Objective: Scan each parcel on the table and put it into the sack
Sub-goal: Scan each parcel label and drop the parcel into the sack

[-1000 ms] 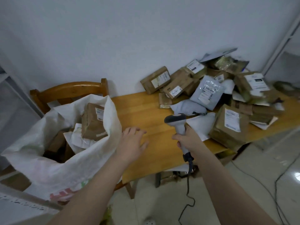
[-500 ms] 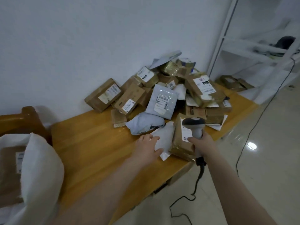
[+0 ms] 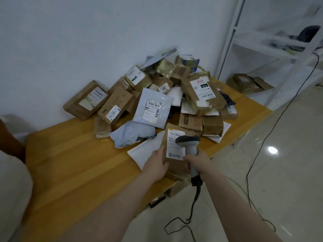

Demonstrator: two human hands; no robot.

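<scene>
A brown cardboard parcel [image 3: 172, 155] with a white label lies at the table's near edge. My left hand [image 3: 156, 165] grips its left side. My right hand [image 3: 199, 163] holds the grey handheld scanner [image 3: 189, 145] by its handle, the scanner's head over the parcel's label. Behind them a heap of several parcels [image 3: 157, 98], brown boxes and grey mailer bags, rests against the wall. A white flat envelope [image 3: 145, 152] lies under the held parcel's left side. Only an edge of the white sack [image 3: 12, 189] shows at the far left.
The wooden table [image 3: 70, 163] carries everything. The scanner's black cable [image 3: 194, 210] hangs down to the tiled floor. A white shelf unit [image 3: 272, 55] stands at the right with brown boxes [image 3: 248, 82] on its lowest level. A chair back [image 3: 10, 140] shows left.
My view swung right, away from the sack toward the heap. My left hand moved from the bare table to the brown parcel and gripped it; the scanner came over its label.
</scene>
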